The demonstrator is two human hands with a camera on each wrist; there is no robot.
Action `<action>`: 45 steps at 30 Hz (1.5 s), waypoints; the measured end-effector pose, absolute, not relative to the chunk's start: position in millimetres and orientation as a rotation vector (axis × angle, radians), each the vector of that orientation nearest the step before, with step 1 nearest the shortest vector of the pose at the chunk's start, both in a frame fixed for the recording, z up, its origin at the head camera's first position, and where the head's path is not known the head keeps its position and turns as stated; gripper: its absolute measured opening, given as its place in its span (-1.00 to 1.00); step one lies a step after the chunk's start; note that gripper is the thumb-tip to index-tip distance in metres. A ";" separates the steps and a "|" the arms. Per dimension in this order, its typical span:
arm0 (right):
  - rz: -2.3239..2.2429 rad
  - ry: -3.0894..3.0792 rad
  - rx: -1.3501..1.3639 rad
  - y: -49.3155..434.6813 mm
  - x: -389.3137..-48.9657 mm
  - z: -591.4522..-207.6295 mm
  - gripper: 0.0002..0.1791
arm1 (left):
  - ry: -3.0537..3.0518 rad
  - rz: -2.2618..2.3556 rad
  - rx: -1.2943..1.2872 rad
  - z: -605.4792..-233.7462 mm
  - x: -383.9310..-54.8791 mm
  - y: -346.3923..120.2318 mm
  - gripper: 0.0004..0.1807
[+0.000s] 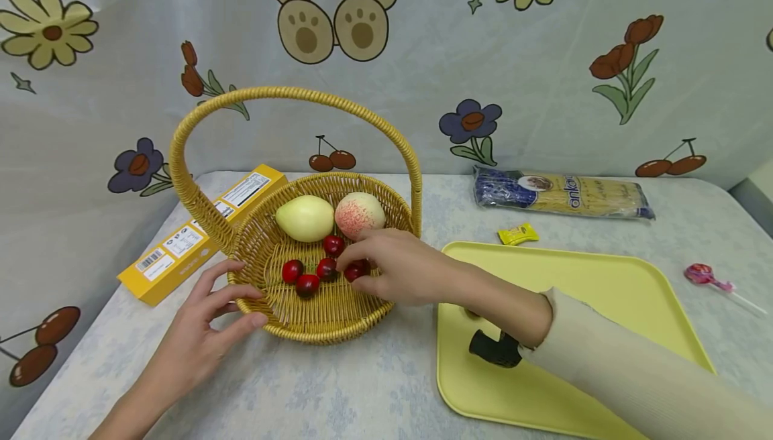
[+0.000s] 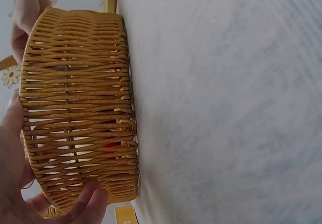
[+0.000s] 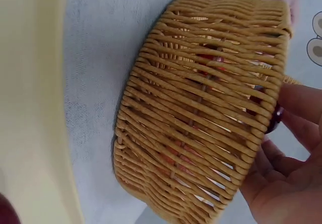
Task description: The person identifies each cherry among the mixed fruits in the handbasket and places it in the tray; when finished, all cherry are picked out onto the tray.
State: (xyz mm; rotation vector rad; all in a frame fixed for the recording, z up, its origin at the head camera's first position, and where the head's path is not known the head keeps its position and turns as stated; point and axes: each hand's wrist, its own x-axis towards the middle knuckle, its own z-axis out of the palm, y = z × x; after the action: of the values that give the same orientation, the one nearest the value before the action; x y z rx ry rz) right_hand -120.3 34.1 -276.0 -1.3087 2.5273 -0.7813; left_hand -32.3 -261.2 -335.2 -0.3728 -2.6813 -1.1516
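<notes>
A wicker basket [image 1: 314, 336] with a tall arched handle stands on the table. My left hand [image 1: 202, 329] holds its left front rim, with fingers also against the woven outer wall [image 2: 75, 108]. Over the basket's right side, my right hand [image 1: 401, 267] pinches a dark red cherry [image 1: 356, 270]; in the right wrist view this cherry [image 3: 274, 117] shows between fingers and rim. Several more cherries [image 1: 307, 286] lie on the basket floor. Behind them sit a pale yellow-green, pear-shaped fruit [image 1: 306, 218] and a pink-speckled peach [image 1: 360, 214].
To the right lies a yellow tray [image 1: 580, 272] bearing a black object [image 1: 496, 349], partly hidden by my right sleeve. Beyond are a yellow-wrapped candy [image 1: 518, 233], a pasta packet [image 1: 561, 193] and a lollipop [image 1: 700, 274]. Left of the basket is a yellow box [image 1: 175, 259].
</notes>
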 end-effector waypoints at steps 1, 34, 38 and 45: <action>-0.806 2.532 -1.322 36.3 -118.4 -275.2 -0.74 | -2.686 -1.156 -0.369 -334.9 -32.4 -261.3 -0.74; -1.211 2.575 -0.957 147.4 -74.4 -283.2 -0.75 | -2.691 -1.170 -0.365 -335.2 -33.4 -261.5 -0.76; -1.187 2.631 -0.919 169.2 -74.7 -288.6 -0.74 | -2.685 -1.181 -0.367 -335.3 -33.4 -260.8 -0.76; -1.016 2.729 -0.814 194.4 -76.2 -300.0 -0.72 | -2.692 -1.188 -0.381 -333.7 -33.0 -261.8 -0.76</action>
State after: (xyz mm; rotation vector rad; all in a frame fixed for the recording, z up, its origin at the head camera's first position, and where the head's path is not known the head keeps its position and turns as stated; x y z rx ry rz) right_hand -76.2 194.4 -300.0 -0.8143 2.7294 -1.0158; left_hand -33.0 -261.8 -333.7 -0.3809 -2.6920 -1.1880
